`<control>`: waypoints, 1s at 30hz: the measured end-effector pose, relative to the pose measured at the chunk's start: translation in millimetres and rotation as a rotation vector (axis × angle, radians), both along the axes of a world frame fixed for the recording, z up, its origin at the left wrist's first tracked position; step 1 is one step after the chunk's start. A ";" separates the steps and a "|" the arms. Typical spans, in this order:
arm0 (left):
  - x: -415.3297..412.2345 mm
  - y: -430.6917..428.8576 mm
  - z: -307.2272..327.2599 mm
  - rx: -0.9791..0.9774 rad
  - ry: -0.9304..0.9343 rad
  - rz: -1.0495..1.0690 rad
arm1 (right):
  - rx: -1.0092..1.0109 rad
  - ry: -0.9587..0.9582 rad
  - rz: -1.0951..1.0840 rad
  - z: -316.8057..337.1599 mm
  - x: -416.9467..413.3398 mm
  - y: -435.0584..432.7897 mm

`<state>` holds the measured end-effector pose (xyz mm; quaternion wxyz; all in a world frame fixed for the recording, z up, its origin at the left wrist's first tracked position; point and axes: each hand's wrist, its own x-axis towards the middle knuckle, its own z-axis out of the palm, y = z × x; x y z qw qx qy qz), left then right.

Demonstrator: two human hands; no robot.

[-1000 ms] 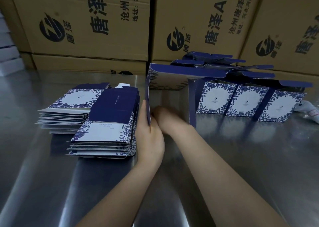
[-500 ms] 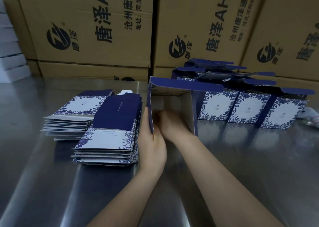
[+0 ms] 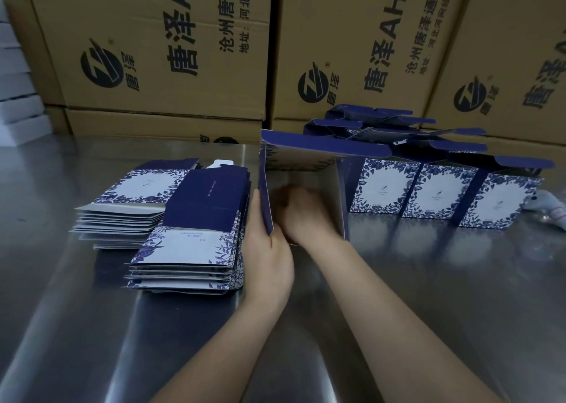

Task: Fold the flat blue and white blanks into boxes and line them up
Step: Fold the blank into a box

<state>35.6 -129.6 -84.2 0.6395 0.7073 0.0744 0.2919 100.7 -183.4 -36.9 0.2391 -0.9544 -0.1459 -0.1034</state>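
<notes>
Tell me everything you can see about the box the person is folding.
The half-folded box is thin card, dark blue with a blue-and-white leaf print outside and plain grey inside. It stands on the steel table with its open end toward the camera, a dark blue flap along its top. The left hand grips its left wall; the right hand, blurred, reaches inside.

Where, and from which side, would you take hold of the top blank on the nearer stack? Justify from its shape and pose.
Probably pinch the top blank at its near white-and-floral edge, coming from the person's side, thumb above, fingers beneath. It lies flat and thin on the nearer stack, so only an edge gives purchase, and that edge is unobstructed.
</notes>
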 end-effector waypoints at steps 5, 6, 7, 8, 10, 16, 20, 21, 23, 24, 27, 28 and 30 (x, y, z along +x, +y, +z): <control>-0.9 3.4 3.7 -0.013 -0.024 -0.007 | 0.386 -0.254 -0.002 14.6 -21.8 3.8; -1.5 3.5 4.5 -0.014 -0.027 -0.008 | 0.406 -0.296 0.026 16.7 -29.3 4.2; -2.0 3.7 5.3 -0.016 -0.027 -0.012 | 0.440 -0.339 0.065 18.9 -37.4 4.4; -1.9 4.4 5.6 -0.022 -0.025 -0.021 | 0.488 -0.394 0.114 21.4 -46.5 4.2; -0.2 6.4 6.9 -0.044 -0.021 -0.060 | 0.588 -0.618 0.231 28.5 -63.3 0.3; -3.3 3.7 16.6 -0.080 0.030 0.022 | 0.812 -1.049 0.088 41.8 -58.4 -39.8; -5.4 3.3 19.4 -0.099 0.010 0.000 | 0.947 -0.710 -0.074 27.2 -35.8 -60.8; -5.2 3.3 19.9 -0.107 0.005 -0.003 | 0.953 -0.600 -0.060 21.5 -31.2 -63.6; -6.0 3.4 21.0 -0.121 -0.002 -0.015 | 1.009 -0.387 0.022 11.0 -22.4 -67.1; -6.6 3.8 21.7 -0.120 -0.006 -0.022 | 1.066 -0.274 0.074 7.9 -19.2 -67.7; -8.7 6.6 23.0 -0.070 -0.053 -0.052 | 1.210 -0.001 0.183 2.6 -13.8 -71.9; -10.0 8.0 24.5 -0.044 -0.084 -0.070 | 1.230 0.037 0.200 1.8 -13.2 -73.4; -11.1 9.7 26.9 0.008 -0.147 -0.106 | 1.250 0.069 0.206 0.9 -12.2 -74.9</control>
